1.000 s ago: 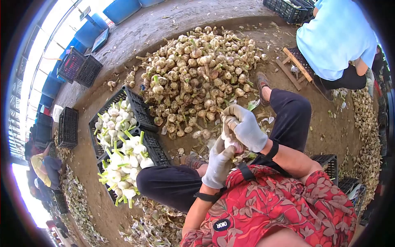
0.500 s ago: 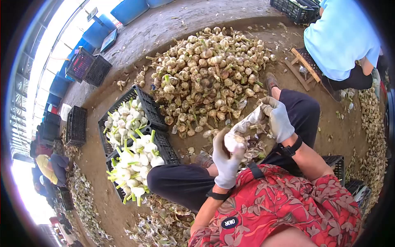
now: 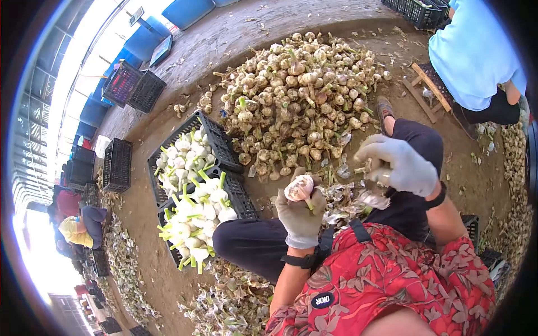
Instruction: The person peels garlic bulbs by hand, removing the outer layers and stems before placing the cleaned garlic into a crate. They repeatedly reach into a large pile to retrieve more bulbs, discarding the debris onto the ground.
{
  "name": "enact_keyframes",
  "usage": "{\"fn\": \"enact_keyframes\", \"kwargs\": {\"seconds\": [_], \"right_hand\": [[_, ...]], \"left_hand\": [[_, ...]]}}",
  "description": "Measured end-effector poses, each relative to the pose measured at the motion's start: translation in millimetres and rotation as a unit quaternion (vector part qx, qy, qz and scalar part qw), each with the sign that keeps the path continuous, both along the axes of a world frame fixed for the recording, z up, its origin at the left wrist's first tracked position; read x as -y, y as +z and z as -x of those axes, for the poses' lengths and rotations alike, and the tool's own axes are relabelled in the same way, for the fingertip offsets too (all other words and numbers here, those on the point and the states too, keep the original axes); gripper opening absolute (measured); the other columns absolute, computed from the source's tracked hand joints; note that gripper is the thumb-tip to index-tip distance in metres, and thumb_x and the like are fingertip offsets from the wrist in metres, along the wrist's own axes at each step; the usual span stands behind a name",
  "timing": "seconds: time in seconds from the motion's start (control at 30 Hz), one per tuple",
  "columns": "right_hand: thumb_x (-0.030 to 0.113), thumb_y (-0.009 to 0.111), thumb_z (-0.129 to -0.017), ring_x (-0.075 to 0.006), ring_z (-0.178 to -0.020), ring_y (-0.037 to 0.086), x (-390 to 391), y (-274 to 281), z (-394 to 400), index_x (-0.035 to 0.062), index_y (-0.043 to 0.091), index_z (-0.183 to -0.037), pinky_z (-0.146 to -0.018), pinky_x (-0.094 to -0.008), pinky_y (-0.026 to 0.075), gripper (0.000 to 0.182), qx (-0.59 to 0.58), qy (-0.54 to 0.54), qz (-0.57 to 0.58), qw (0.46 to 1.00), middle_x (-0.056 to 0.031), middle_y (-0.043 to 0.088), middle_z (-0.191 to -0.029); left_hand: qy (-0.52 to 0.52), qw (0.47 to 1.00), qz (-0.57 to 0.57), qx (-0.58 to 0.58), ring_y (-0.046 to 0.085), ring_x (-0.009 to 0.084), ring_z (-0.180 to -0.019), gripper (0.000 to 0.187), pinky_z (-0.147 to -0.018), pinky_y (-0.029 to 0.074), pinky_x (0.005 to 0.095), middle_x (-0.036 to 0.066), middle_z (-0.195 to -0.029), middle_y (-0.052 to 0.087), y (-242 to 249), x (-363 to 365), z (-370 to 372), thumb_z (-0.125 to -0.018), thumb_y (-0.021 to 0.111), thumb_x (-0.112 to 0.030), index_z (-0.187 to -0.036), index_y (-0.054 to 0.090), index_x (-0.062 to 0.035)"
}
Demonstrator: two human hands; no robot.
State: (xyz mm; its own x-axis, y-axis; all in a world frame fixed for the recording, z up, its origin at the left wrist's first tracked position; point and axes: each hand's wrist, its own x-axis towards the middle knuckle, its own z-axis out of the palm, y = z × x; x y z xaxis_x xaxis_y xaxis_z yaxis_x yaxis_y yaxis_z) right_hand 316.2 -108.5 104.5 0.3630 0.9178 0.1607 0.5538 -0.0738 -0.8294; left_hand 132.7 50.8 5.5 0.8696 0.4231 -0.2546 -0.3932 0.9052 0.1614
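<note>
My left hand [image 3: 300,219], in a whitish work glove, is closed around a garlic bulb [image 3: 300,187]. The bulb is pinkish white with a short green stem stub pointing down. To the right, my right hand [image 3: 400,163], gloved as well, is bent with thumb and fingers apart. Just below its fingers, a loose papery strip of garlic skin [image 3: 372,199] is above my lap, apart from the hand. Beyond both hands lies a large heap of unpeeled garlic [image 3: 297,101], brownish and dirty. Left of my knee, a black crate [image 3: 238,197] carries cleaned white garlic bulbs [image 3: 196,218] with green stems.
A second black crate [image 3: 216,137] of white bulbs adjoins the first. Shed skins [image 3: 230,299] cover the floor beside me. At upper right sits a person in a light blue shirt [image 3: 476,53] near a wooden frame [image 3: 431,87]. Black crates [image 3: 117,165] and blue bins [image 3: 188,12] stand farther off.
My right hand has come away from the bulb, and a strip of skin has dropped below it. My left hand has turned the bulb so its stem points down. The view has shifted slightly.
</note>
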Motion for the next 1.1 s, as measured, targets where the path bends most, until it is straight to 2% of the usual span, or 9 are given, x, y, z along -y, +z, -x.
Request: {"fn": "enact_keyframes", "kwargs": {"seconds": [0.07, 0.37, 0.47, 0.6, 0.77, 0.87, 0.9, 0.97, 1.1], "right_hand": [[0.003, 0.075, -0.071, -0.0273, -0.086, 0.063, -19.4, -15.7, 11.4, 0.0015, 0.065, -0.101, -0.077, -0.0339, 0.051, 0.032, 0.07, 0.002, -0.056, 0.996, -0.0117, 0.063, -0.1], [0.002, 0.07, -0.074, -0.0275, -0.084, 0.063, -59.7, -53.4, 28.3, 0.0016, 0.065, -0.094, -0.072, -0.0344, 0.05, 0.021, 0.018, 0.068, -0.095, 0.993, -0.0092, 0.062, -0.09], [0.002, 0.068, -0.077, -0.0269, -0.082, 0.061, -69.2, -59.5, 27.3, 0.0001, 0.062, -0.092, -0.072, -0.0332, 0.048, 0.017, -0.012, 0.015, -0.114, 0.993, -0.0106, 0.06, -0.087], [0.012, 0.061, -0.09, -0.0273, -0.083, 0.059, -81.7, -76.2, 16.1, 0.0, 0.061, -0.093, -0.075, -0.0346, 0.047, 0.013, -0.028, -0.127, -0.066, 0.989, -0.0136, 0.057, -0.088], [0.038, 0.054, -0.097, -0.0247, -0.098, 0.062, -65.9, -62.1, 49.0, 0.0009, 0.054, -0.12, -0.084, -0.0329, 0.048, 0.044, -0.087, -0.111, -0.06, 0.988, -0.0152, 0.061, -0.103], [0.041, 0.054, -0.095, -0.0351, -0.085, 0.063, -76.7, -73.9, 73.3, 0.0056, 0.06, -0.108, -0.07, -0.0398, 0.05, 0.039, -0.025, -0.174, -0.109, 0.978, -0.0164, 0.063, -0.093], [0.04, 0.054, -0.095, -0.0318, -0.084, 0.064, -77.8, -74.1, 71.9, 0.0039, 0.06, -0.109, -0.071, -0.0372, 0.05, 0.039, -0.058, -0.166, -0.078, 0.981, -0.0152, 0.064, -0.091], [0.037, 0.055, -0.096, -0.0254, -0.083, 0.066, -82.1, -73.9, 66.2, 0.0003, 0.062, -0.11, -0.072, -0.0319, 0.051, 0.039, -0.124, -0.149, -0.016, 0.981, -0.013, 0.065, -0.086], [0.029, 0.058, -0.093, -0.034, -0.083, 0.067, -89.5, -72.4, 60.9, 0.0071, 0.067, -0.103, -0.07, -0.0389, 0.051, 0.026, -0.145, -0.144, -0.001, 0.979, -0.0193, 0.067, -0.086]], "left_hand": [[-0.04, 0.999, 0.02, -0.023, 0.042, 0.0164, -0.049, 0.056, -0.041, 0.03, 0.0268, 0.011, -0.09, 0.062, 0.1, -0.5, 1.0, -0.094, 0.04, -0.051, -0.124, 0.054, -0.0057], [-0.177, 0.984, 0.03, -0.003, 0.031, 0.0127, -0.033, 0.07, -0.031, 0.026, 0.0251, 0.013, -0.077, 0.063, -3.1, 12.3, 1.1, -0.092, 0.032, -0.066, -0.106, 0.059, -0.0033], [-0.209, 0.968, 0.009, -0.141, 0.033, 0.0124, -0.034, 0.071, -0.03, 0.026, 0.0252, 0.011, -0.072, 0.061, 3.9, 19.3, -2.5, -0.092, 0.032, -0.067, -0.108, 0.059, -0.0029], [-0.173, 0.978, -0.021, -0.119, 0.036, 0.011, -0.034, 0.066, -0.03, 0.026, 0.024, 0.01, -0.072, 0.061, 2.1, 29.6, -7.5, -0.094, 0.033, -0.064, -0.108, 0.058, -0.0038], [-0.098, 0.975, -0.085, -0.181, 0.047, 0.0085, -0.045, 0.048, -0.038, 0.037, 0.0212, 0.002, -0.074, 0.06, -15.2, 33.3, -5.9, -0.096, 0.047, -0.052, -0.107, 0.057, -0.0068], [0.091, 0.92, -0.227, -0.307, 0.052, 0.0062, -0.06, 0.036, -0.053, 0.044, 0.0219, -0.002, -0.08, 0.059, -11.8, 54.9, -31.1, -0.097, 0.049, -0.04, -0.11, 0.055, -0.0072], [0.112, 0.896, -0.274, -0.33, 0.053, 0.0055, -0.066, 0.029, -0.06, 0.045, 0.0224, -0.003, -0.082, 0.058, -10.9, 55.6, -33.1, -0.098, 0.05, -0.034, -0.11, 0.054, -0.0073], [0.086, 0.882, -0.312, -0.342, 0.051, 0.0062, -0.066, 0.024, -0.059, 0.043, 0.0223, -0.002, -0.081, 0.057, -20.1, 49.6, -25.5, -0.098, 0.049, -0.028, -0.109, 0.054, -0.0071], [0.032, 0.898, -0.319, -0.302, 0.049, 0.0065, -0.067, 0.019, -0.058, 0.041, 0.0226, 0.0, -0.079, 0.053, -14.2, 47.3, -16.5, -0.097, 0.047, -0.02, -0.106, 0.052, -0.0047]]}}
